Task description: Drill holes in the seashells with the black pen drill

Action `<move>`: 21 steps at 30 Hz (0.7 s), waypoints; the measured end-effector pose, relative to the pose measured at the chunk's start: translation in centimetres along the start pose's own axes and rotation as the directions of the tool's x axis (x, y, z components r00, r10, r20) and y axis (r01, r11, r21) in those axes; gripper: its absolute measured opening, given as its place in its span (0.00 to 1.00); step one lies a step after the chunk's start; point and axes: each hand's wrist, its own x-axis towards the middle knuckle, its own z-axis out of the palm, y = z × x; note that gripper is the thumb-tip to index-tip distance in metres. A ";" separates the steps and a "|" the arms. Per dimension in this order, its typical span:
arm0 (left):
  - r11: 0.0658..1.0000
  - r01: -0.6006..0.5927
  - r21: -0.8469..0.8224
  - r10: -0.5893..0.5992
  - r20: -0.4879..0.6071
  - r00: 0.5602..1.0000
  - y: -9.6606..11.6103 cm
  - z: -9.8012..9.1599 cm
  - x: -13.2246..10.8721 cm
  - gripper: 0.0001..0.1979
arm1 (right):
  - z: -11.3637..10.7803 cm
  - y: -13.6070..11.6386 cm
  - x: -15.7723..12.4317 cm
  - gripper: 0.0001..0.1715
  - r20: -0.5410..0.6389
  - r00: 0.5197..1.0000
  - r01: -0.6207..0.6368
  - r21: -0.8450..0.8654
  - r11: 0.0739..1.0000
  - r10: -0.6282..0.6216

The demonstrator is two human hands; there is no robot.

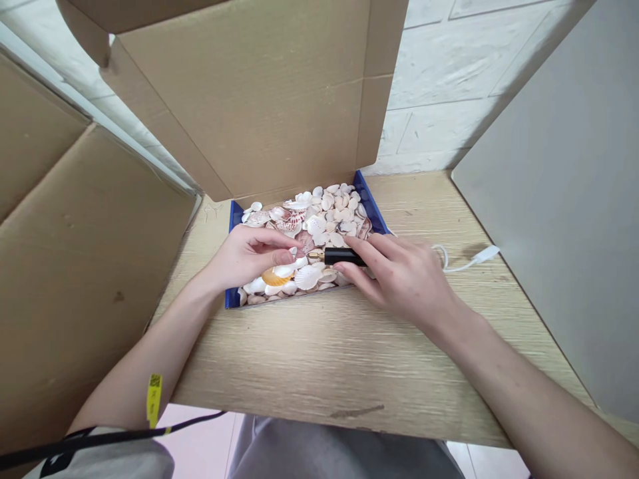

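A blue tray (pixel 232 296) full of several small seashells (pixel 329 213) sits on the wooden table. My left hand (pixel 247 256) rests over the shells at the tray's left, fingers pinched on a small shell (pixel 301 252). My right hand (pixel 404 276) grips a black pen-like tool (pixel 342 256) with a gold tip pointing left at that shell. A white cable (pixel 462 263) trails away to the right behind my right hand.
A large open cardboard box (pixel 259 100) leans over the tray's far end. A cardboard sheet (pixel 74 266) stands at the left and a grey panel (pixel 564 199) at the right. The wooden table (pixel 324 359) edge runs along the front.
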 end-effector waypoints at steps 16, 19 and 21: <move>0.999 -0.035 -0.016 0.035 -0.012 0.999 0.4 0.1 0.0 0.06 | -0.5 0.5 0.2 0.17 -0.116 0.993 0.007 -0.007 1.000 -0.008; 0.999 -0.039 -0.013 0.039 -0.008 0.999 0.4 0.1 0.0 0.06 | -0.5 0.5 0.1 0.17 -0.127 0.992 0.004 0.007 1.000 -0.003; 0.999 -0.041 -0.008 0.041 -0.013 0.999 0.4 0.1 0.0 0.07 | -0.5 0.5 0.1 0.17 -0.131 0.991 0.007 0.006 1.000 -0.007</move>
